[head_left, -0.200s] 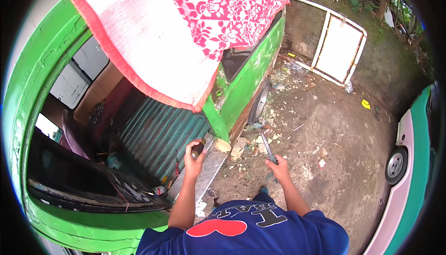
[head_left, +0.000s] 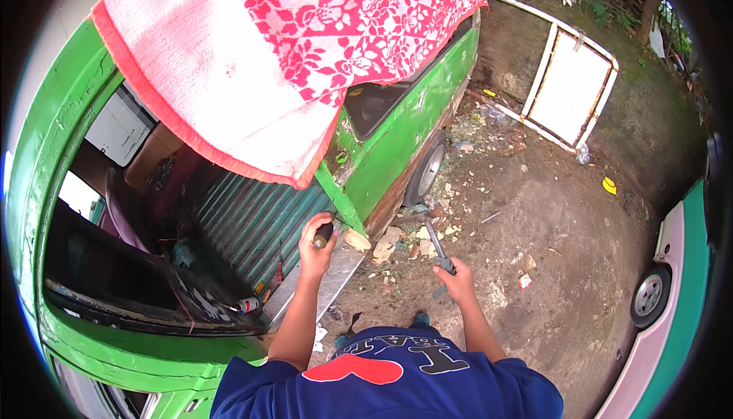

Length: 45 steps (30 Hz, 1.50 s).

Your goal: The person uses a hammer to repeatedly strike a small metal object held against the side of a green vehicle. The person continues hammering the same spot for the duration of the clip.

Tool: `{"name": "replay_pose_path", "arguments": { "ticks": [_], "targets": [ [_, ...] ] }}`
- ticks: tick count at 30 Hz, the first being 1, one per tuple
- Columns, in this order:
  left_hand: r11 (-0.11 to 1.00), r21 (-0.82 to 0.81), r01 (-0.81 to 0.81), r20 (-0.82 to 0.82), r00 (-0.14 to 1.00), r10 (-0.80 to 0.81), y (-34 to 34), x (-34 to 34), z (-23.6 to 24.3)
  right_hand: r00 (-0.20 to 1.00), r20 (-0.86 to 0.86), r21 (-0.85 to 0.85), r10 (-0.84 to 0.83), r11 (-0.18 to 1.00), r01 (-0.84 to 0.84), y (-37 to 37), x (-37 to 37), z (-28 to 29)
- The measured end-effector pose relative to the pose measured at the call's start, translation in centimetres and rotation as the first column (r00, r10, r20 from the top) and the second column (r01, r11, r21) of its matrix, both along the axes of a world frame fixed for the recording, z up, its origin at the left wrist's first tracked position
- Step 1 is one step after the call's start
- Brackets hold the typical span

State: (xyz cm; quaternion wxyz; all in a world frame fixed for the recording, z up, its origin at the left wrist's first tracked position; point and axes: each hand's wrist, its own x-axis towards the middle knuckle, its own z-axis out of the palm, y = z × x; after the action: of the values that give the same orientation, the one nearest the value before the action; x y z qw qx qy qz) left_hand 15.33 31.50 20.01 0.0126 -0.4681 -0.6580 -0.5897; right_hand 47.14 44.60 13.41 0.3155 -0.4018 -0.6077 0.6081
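Observation:
My left hand [head_left: 314, 245] is closed around a short dark tool handle [head_left: 324, 234] with a brass-coloured end, held above the metal sill of a green van [head_left: 382, 178]. The rest of that tool is hidden. My right hand [head_left: 458, 280] grips a hammer [head_left: 436, 242] by its grey-green handle. Its metal shaft slants forward and left above the littered ground, and its far end blurs against the debris. Both hands are apart from the van body. Ahead of my left hand, a pale broken chunk [head_left: 356, 240] sits at the lower corner of the van's side panel.
A red-and-white floral towel [head_left: 305, 45] hangs over the van's roof. Inside lies a ribbed green floor [head_left: 252, 205], with a small can [head_left: 248, 305] near the sill. A white framed panel [head_left: 569, 87] leans against the wall. A pink-and-teal vehicle [head_left: 672, 297] stands at right.
My view has shifted slightly. The tool handle in my left hand has tilted so its brass-coloured end points more toward me. The hammer in my right hand has swung slightly left.

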Motion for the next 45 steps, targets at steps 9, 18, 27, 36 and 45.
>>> {"name": "replay_pose_path", "arguments": {
  "ticks": [9, 18, 27, 36, 45],
  "targets": [
    [0.995, -0.093, -0.019, -0.134, 0.991, 0.007, 7.3, 3.1, 3.2, 0.992, -0.004, -0.036, 0.129, 0.991, -0.129, 8.9, 1.7, 2.7],
    [0.996, -0.088, 0.020, -0.249, 0.968, -0.042, 9.5, 1.7, 3.0, 0.976, -0.009, -0.048, 0.219, 0.974, -0.219, 11.5, -2.5, 4.7],
    [0.983, -0.107, 0.147, -0.340, 0.924, -0.175, 11.8, -1.0, 4.6, 0.945, 0.037, 0.094, 0.324, 0.941, -0.326, 13.2, -7.0, 7.7],
    [0.986, -0.112, 0.123, -0.378, 0.913, -0.156, 12.7, -1.3, 4.4, 0.935, 0.015, 0.166, 0.354, 0.921, -0.351, 15.9, -9.1, 7.9],
    [0.996, -0.033, -0.083, -0.455, 0.889, 0.059, 13.4, 0.0, 3.9, 0.901, -0.042, 0.101, 0.432, 0.899, -0.426, 19.7, -9.3, 9.1]
  ]
}}
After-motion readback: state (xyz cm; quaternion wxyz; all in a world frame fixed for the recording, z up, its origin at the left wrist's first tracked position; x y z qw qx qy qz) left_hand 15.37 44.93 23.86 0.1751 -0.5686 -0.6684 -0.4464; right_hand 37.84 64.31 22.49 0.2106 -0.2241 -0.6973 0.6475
